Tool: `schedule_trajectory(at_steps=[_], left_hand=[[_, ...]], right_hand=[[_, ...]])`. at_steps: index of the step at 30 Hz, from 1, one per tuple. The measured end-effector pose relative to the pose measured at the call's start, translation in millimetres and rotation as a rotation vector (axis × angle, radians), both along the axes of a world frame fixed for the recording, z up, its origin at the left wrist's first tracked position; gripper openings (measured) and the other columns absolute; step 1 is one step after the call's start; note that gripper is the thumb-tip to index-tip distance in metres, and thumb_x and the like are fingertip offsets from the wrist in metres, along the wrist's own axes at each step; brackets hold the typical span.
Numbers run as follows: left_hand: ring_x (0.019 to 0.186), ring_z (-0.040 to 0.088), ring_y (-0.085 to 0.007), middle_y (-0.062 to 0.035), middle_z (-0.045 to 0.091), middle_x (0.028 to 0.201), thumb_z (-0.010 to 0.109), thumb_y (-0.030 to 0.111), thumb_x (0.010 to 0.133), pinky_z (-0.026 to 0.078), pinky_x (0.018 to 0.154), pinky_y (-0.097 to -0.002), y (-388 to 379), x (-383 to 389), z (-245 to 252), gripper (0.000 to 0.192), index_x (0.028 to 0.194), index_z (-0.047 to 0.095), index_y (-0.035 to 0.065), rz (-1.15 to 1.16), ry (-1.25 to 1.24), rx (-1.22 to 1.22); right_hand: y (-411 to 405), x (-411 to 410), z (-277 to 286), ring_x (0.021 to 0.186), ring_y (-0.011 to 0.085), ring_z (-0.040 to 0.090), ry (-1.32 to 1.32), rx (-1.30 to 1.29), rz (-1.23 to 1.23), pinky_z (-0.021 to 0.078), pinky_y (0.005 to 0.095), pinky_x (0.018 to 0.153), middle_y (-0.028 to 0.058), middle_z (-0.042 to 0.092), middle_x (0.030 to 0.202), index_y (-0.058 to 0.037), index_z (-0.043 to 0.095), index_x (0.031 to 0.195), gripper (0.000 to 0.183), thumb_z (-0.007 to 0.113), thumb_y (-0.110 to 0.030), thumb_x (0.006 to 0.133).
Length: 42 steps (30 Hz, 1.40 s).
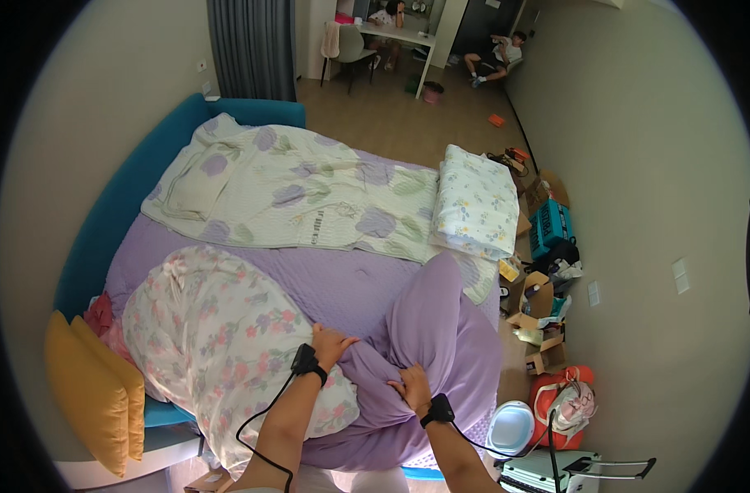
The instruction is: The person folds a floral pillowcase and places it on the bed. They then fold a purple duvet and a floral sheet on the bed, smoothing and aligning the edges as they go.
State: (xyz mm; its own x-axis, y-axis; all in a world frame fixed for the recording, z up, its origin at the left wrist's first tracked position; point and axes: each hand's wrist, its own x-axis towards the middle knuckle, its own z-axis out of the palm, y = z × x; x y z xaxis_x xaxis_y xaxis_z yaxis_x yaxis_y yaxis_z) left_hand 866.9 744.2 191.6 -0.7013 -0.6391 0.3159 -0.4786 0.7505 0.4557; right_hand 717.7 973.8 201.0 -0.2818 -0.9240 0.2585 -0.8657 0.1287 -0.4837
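Note:
Before me on the bed, a purple quilt (433, 314) lies bunched in loose folds. My left hand (332, 346) grips its left part, right beside a floral quilt (221, 333) with pink and purple flowers. Lower and to the right, my right hand (414, 388) holds a fold of the same purple cloth; the fingertips are partly sunk in the fabric. Each wrist wears a black strapped device with a cable. Under both quilts spreads a purple quilted bed cover (350, 277).
Across the far side lies a patterned bedspread (289, 197), with a folded floral quilt (476, 200) at its right end. Yellow cushions (88, 394) lean at left. Cardboard boxes (538, 299), a basin (510, 428) and a suitcase (547, 471) line the right. Two people sit beyond, near a table (399, 32).

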Motion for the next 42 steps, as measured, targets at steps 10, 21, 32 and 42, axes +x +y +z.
schedule_trajectory(at_steps=[10, 21, 32, 42], left_hand=[[0.062, 0.055, -0.0213, -0.0055, 0.06, 0.059, 0.054, 0.047, 0.087, 0.036, 0.076, -0.0372, 78, -74, 30, 0.051, 0.054, 0.061, 0.0092, -0.371, 0.034, -0.103], [0.088, 0.063, -0.0393, -0.0215, 0.066, 0.096, 0.045, 0.039, 0.091, 0.049, 0.078, -0.049, 3, -38, -26, 0.044, 0.097, 0.067, 0.0012, -0.172, -0.618, 0.37], [0.14, 0.007, -0.0416, -0.0067, 0.017, 0.154, 0.054, 0.034, 0.088, 0.018, 0.1, -0.0721, -67, 40, 3, 0.044, 0.131, 0.052, 0.0251, 0.039, -0.929, -0.068], [0.105, 0.054, -0.0289, -0.0091, 0.049, 0.132, 0.05, 0.014, 0.086, 0.052, 0.076, -0.042, -75, 150, -9, 0.033, 0.116, 0.062, 0.0177, 0.346, -0.666, 0.026]], right_hand=[[105, -23, 14, 0.079, 0.0371, 0.052, -0.047, -0.025, -0.07, 0.0384, 0.0503, 0.099, 0.016, 0.051, 0.073, -0.0017, 0.057, 0.08, 0.023, 0.064, -0.024, 0.081], [-15, -8, 21, 0.066, 0.0419, 0.057, -0.025, 0.289, -0.246, 0.0428, 0.0539, 0.083, 0.0207, 0.059, 0.066, -0.0012, 0.061, 0.063, 0.05, 0.048, -0.039, 0.093], [-154, 42, 43, 0.122, 0.0326, 0.045, -0.159, 0.423, -0.001, 0.0361, 0.0621, 0.092, 0.0139, 0.051, 0.129, -0.0118, 0.052, 0.127, 0.058, 0.042, -0.056, 0.09], [-101, 62, -13, 0.082, 0.0329, 0.063, 0.08, 0.474, 0.025, 0.0498, 0.044, 0.069, 0.0157, 0.065, 0.084, -0.0048, 0.06, 0.091, 0.052, 0.038, -0.052, 0.094]])
